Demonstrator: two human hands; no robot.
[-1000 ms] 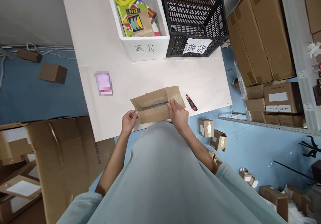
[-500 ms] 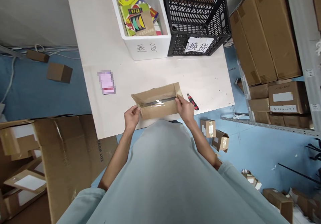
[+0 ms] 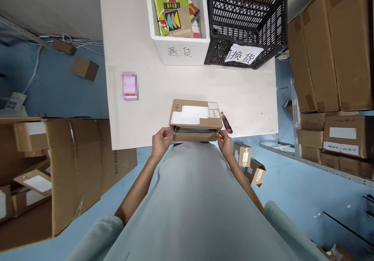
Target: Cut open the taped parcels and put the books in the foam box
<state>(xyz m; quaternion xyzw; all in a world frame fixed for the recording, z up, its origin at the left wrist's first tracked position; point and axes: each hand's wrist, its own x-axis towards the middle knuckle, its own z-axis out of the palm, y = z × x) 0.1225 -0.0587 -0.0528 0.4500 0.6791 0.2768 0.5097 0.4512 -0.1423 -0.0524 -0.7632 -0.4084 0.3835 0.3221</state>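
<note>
1. The white counter [image 3: 189, 85] fills the middle of the view. The person stands at its 6 o'clock edge.
2. A big open carton [image 3: 73, 163] stands on the blue floor at 8 o'clock from the counter, with smaller cartons inside it.
3. Tall brown cartons [image 3: 321, 46] are stacked on a shelf at 2 o'clock, with labelled ones below them.
4. A black crate [image 3: 248, 19] sits at the counter's far edge, at 1 o'clock. A paper sign with handwriting hangs on its near wall.
5. A white bin [image 3: 181, 50] touches the crate's left side at 12 o'clock. It holds colourful books and has writing on its front.
6. The flat box [image 3: 195, 117] lies at the counter's 6 o'clock edge, its face with the white labels turned up.
7. The left hand [image 3: 161, 141] is closed on the box's near-left corner at 7 o'clock. The right hand [image 3: 224, 140] is closed on its near-right corner at 5 o'clock. The two hands are apart, one at each end.
8. Two small boxes [image 3: 248, 159] lie on the floor at 4 o'clock from the flat box.
9. A pink item [image 3: 129, 86], too blurred to tell, lies on the counter at 10 o'clock, well apart.
10. A red and black knife [image 3: 226, 122] lies just beside the flat box at 3 o'clock.
</note>
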